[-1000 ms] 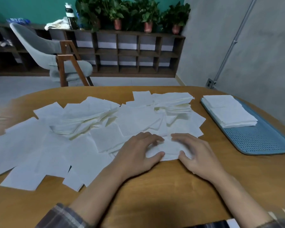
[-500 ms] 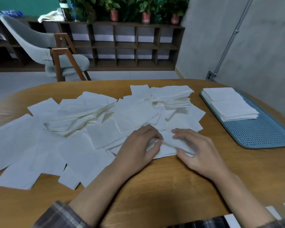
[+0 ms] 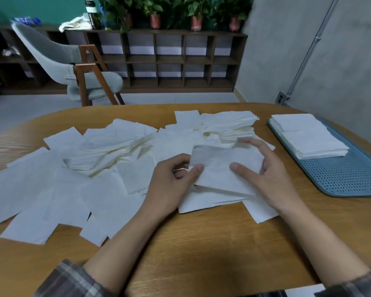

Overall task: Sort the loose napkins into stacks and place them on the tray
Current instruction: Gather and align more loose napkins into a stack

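A small bundle of napkins (image 3: 221, 168) is held just above the table (image 3: 201, 243), between the two hands. Its left edge is pinched by the left hand (image 3: 176, 179), with the thumb laid on top and the fingers curled beneath. Its right edge is cradled by the right hand (image 3: 272, 174), with the thumb pressed on the upper face and the fingers curved round the far corner. Both hands are thus closed on the bundle, and neither is free.

The tray (image 3: 341, 176) is found at about three o'clock from the bundle, well apart from the left hand and near the right. The right hand is judged the nearer one for a transfer. The tray's long axis is seen to run from roughly ten o'clock to four o'clock. Its far end is taken up by the finished stacks (image 3: 308, 136), and its near end is left bare. That bare end is judged the likely spot for the next stack.

The loose napkins (image 3: 73, 179) are spread from nine o'clock round to twelve o'clock of the hands, many overlapping.

No brand or print is seen on the napkins or the tray. A dark bottle (image 3: 92, 11) is seen on the far shelf, but no writing on it can be read.
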### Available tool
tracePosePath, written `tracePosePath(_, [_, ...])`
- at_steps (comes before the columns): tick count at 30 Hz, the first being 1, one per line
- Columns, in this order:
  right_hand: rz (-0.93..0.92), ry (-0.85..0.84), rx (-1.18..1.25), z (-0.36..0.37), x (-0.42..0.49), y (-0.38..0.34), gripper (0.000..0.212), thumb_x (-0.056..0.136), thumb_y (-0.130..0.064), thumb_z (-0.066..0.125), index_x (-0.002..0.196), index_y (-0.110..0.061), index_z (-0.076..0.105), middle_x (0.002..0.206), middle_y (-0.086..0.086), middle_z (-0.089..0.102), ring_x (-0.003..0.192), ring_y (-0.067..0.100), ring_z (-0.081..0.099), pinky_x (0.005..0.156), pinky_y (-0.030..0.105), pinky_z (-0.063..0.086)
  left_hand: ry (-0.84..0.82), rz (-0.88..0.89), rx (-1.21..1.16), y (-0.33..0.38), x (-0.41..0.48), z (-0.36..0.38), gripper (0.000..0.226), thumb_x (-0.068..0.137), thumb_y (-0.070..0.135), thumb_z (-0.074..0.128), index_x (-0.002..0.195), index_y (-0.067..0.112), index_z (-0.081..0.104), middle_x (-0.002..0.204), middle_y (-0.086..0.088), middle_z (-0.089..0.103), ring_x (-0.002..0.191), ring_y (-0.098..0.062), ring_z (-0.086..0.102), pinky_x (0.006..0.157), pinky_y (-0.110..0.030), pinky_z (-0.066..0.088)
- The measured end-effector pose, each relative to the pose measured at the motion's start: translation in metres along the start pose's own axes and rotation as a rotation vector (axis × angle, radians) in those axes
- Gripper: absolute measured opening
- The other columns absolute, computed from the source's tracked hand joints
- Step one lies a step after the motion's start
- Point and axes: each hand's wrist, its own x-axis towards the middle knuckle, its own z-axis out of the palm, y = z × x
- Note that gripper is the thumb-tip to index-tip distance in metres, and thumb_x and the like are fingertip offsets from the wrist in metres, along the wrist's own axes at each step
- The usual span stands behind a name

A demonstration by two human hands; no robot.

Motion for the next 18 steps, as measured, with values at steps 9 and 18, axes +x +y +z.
tracePosePath(9, [-0.051, -0.053, -0.024, 0.01, 0.025, 0.005, 0.021, 0.094, -0.003, 0.074, 0.104, -0.019, 0.083, 0.107, -0.014, 0.08, 0.112, 0.0, 0.07, 0.094, 0.008, 0.045, 0.223, 0.136, 0.189, -0.004, 0.001, 0.002, 0.05, 0.087, 0.026, 0.088, 0.127, 0.03, 0.057, 0.116, 0.014, 0.066, 0.092, -0.01, 0.066, 0.078, -0.017, 0.05])
tracePosePath(18, [-0.075, 0.049, -0.084, 0.005, 0.022, 0.023, 0.033, 0.096, 0.009, 0.063, 0.103, -0.017, 0.083, 0.106, -0.019, 0.079, 0.11, -0.005, 0.068, 0.093, 0.005, 0.043, -0.285, 0.548, 0.671, -0.026, -0.005, 0.022, 0.024, 0.094, 0.033, 0.077, 0.118, 0.026, 0.078, 0.125, 0.012, 0.069, 0.12, -0.011, 0.059, 0.097, -0.038, 0.047])
